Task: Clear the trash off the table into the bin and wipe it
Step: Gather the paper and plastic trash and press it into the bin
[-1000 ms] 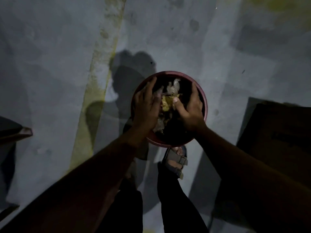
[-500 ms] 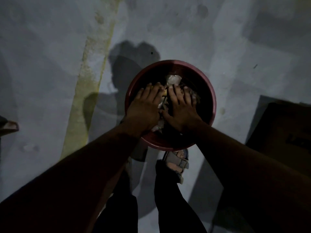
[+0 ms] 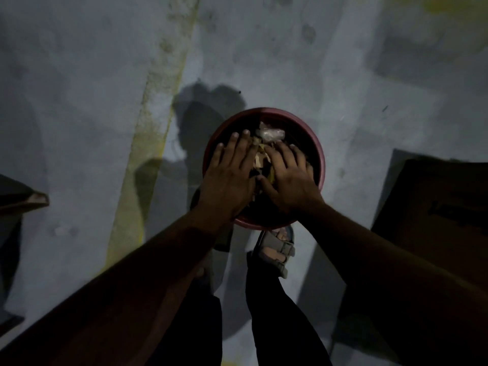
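A round dark-red bin [image 3: 315, 143] stands on the grey floor in front of my feet. Crumpled trash [image 3: 269, 134], pale plastic and yellowish scraps, fills it. My left hand [image 3: 229, 175] lies flat, palm down, over the left half of the bin with straight fingers. My right hand [image 3: 289, 178] lies palm down over the right half, fingers spread on the trash. Both hands hide much of what is inside. No table is in view.
A dark cardboard box [image 3: 435, 212] sits on the floor at the right. A dark furniture corner [image 3: 34, 200] juts in at the left edge. A yellow stripe [image 3: 148, 143] runs along the floor. My sandalled foot [image 3: 277, 249] is just behind the bin.
A second ago both hands were curled around trash above the bin. Now they lie flat and spread on the trash, and the view has shifted slightly.
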The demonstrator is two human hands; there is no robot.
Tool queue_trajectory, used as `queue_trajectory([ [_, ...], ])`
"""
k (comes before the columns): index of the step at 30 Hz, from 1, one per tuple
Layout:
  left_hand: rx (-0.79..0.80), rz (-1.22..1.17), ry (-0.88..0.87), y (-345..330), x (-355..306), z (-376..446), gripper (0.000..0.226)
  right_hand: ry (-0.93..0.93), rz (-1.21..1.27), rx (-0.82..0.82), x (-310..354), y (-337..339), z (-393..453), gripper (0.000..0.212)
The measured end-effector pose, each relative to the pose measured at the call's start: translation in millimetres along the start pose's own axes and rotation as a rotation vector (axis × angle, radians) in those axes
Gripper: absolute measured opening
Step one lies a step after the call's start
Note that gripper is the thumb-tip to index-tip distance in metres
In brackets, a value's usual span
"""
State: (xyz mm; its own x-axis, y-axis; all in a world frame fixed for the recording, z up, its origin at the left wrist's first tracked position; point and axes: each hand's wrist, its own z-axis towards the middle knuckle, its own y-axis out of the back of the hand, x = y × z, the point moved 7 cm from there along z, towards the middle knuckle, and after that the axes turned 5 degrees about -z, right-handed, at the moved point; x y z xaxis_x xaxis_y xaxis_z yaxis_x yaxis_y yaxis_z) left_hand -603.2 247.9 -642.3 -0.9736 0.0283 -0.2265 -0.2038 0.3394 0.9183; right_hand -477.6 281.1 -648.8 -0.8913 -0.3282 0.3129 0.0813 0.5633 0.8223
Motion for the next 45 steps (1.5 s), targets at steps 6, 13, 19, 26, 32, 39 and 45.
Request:
queue_trajectory([
  [6, -0.113, 0.014, -0.042, 107.6, -20.9, -52.7, 0.067, -0.006, -0.015, -0.169, 44.9, 81.1, -72.7, 0.067],
  [13, -0.119, 0.018, -0.116, 262.8, -57.0, -132.9, 0.071, -0.102, -0.079, -0.275, 109.1, 211.7, -188.0, 0.065],
  [19, -0.089, 0.024, -0.305, 376.9, -122.5, -210.2, 0.072, -0.25, -0.1, -0.35, 140.0, 308.6, -314.0, 0.071],
  [26, -0.165, 0.046, -0.706, 460.8, -247.2, -287.2, 0.075, -0.578, -0.097, -0.539, 129.1, 369.8, -484.8, 0.074],
  [32, -0.128, 0.181, -0.961, 464.9, -387.8, -338.3, 0.082, -0.852, -0.037, -0.659, 77.9, 368.1, -634.4, 0.074],
  [39, -0.098, 0.203, -1.228, 405.2, -566.3, -427.3, 0.078, -1.119, 0.087, -0.741, -2.2, 303.7, -807.9, 0.069],
  [45, 0.005, 0.232, -1.441, 332.0, -693.3, -520.9, 0.07, -1.354, 0.164, -0.738, -54.8, 235.4, -952.4, 0.066],
])
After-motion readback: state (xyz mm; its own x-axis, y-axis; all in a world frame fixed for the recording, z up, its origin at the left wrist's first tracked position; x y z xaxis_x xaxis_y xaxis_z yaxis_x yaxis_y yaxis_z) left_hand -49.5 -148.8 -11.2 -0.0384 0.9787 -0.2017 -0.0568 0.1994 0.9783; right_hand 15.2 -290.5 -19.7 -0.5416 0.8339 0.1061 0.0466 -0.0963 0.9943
